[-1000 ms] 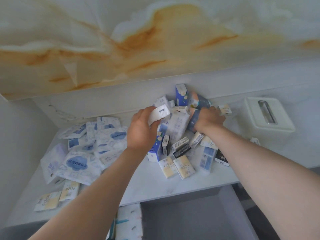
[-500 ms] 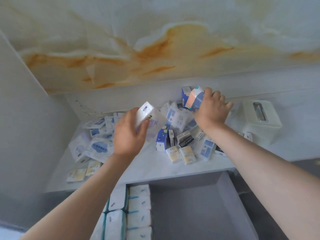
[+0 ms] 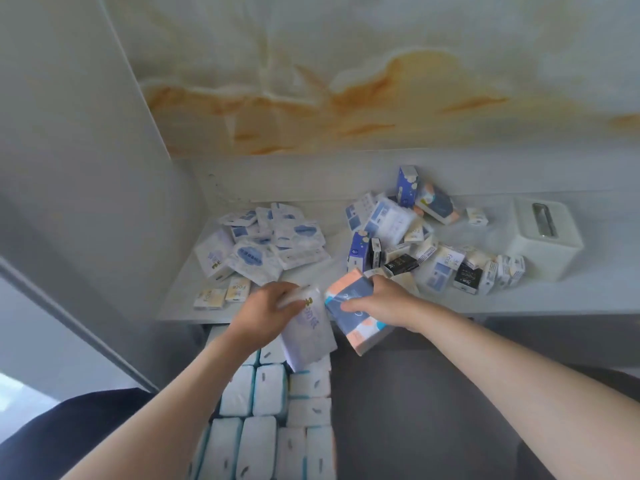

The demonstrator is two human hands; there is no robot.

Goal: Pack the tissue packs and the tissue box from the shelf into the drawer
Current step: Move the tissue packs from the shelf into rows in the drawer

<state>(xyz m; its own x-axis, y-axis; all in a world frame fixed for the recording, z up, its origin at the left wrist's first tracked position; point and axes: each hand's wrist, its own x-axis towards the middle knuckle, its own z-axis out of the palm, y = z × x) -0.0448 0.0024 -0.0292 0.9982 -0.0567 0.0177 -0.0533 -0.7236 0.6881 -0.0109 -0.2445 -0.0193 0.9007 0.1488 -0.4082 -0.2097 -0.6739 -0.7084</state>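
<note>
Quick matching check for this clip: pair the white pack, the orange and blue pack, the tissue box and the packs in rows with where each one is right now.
Things:
1. white pack
2. orange and blue pack
3. tissue box
4. rows of white packs

Places:
A. in the drawer
B. in the right hand
C. on the shelf, far right
D. in the left hand

Pairs: 1-D, 2-B, 3-C, 4-A
</note>
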